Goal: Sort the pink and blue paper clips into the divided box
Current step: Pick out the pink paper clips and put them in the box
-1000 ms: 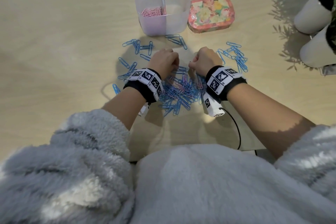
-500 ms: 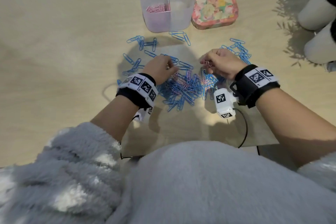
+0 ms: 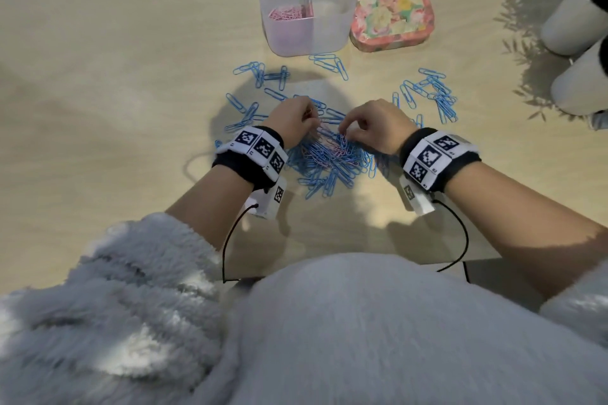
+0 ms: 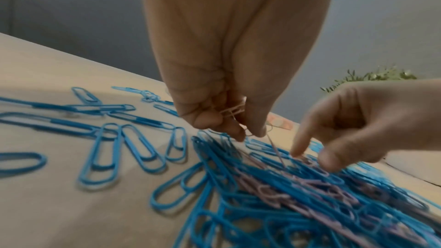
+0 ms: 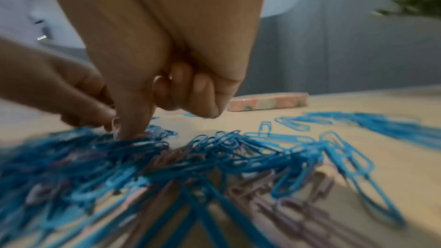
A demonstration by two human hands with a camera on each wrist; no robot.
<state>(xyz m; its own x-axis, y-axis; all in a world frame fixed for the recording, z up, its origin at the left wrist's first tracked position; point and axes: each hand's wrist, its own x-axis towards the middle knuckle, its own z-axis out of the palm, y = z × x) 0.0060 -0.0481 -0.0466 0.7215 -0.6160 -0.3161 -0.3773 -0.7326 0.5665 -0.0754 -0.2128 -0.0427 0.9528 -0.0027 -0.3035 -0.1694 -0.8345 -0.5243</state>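
Observation:
A heap of blue and pink paper clips (image 3: 329,161) lies on the table in front of me. My left hand (image 3: 297,118) is at the heap's far left edge and pinches a small bunch of pink clips (image 4: 232,110) between thumb and fingers. My right hand (image 3: 357,131) is over the heap's far middle. Its index finger (image 5: 132,120) pokes down into the clips, and its other fingers curl round a pink clip (image 5: 157,80). The clear divided box (image 3: 335,26) stands at the back, with pink clips (image 3: 286,14) in its left compartment.
A floral tin (image 3: 390,18) sits right of the box. Loose blue clips are scattered left (image 3: 260,72), behind the heap (image 3: 329,62) and right (image 3: 434,95). Two white plant pots (image 3: 572,20) stand at the far right edge.
My right hand has moved left from the heap's right side to its middle, close to the left hand. The left hand stays at the heap's far left edge.

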